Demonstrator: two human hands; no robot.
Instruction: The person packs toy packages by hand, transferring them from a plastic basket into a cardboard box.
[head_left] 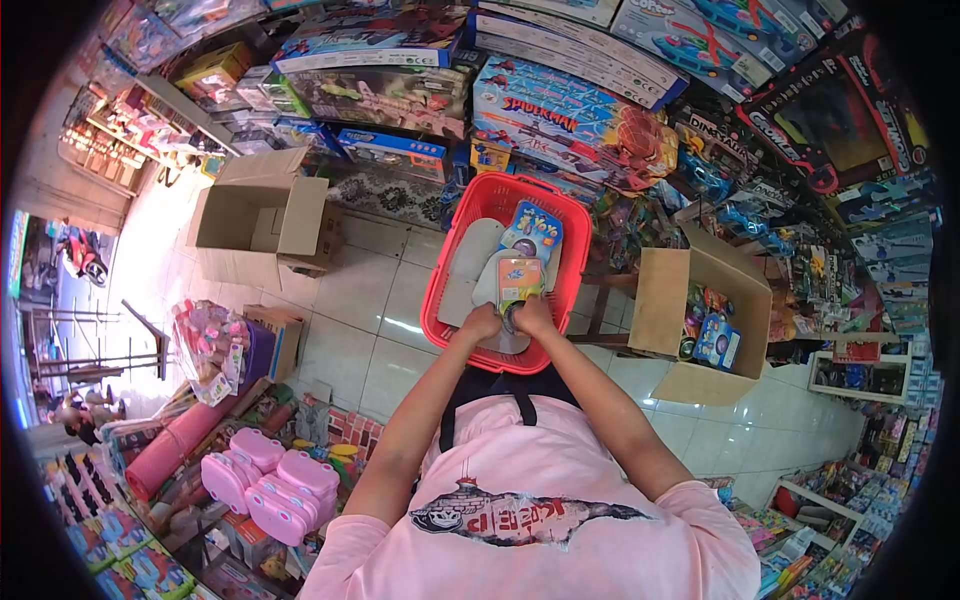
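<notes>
Both hands meet over a red basket [445, 262] that sits just in front of the person's pink shirt [560, 450]. The left hand [482, 322] and the right hand [534, 315] are side by side, almost touching, with fingers curled around the lower end of an orange toy pack [520, 277]. The pack stands nearly upright inside the basket, near its front rim. What the fingers grip at its bottom edge is too small to make out.

Just behind the orange pack lies a blue toy pack [533, 230], resting on pale flat cards [470, 255] that cover the basket's floor.

To the right of the basket, 1 open cardboard box [660, 300] holds more small packed toys. Another open cardboard box [262, 215] stands well apart on the left, on the tiled floor [350, 300]. Boxed toys fill the shelves beyond, among them a Spider-Man box [560, 112]. Pink cases [275, 480] lie stacked at the lower left, near the person's left arm.
</notes>
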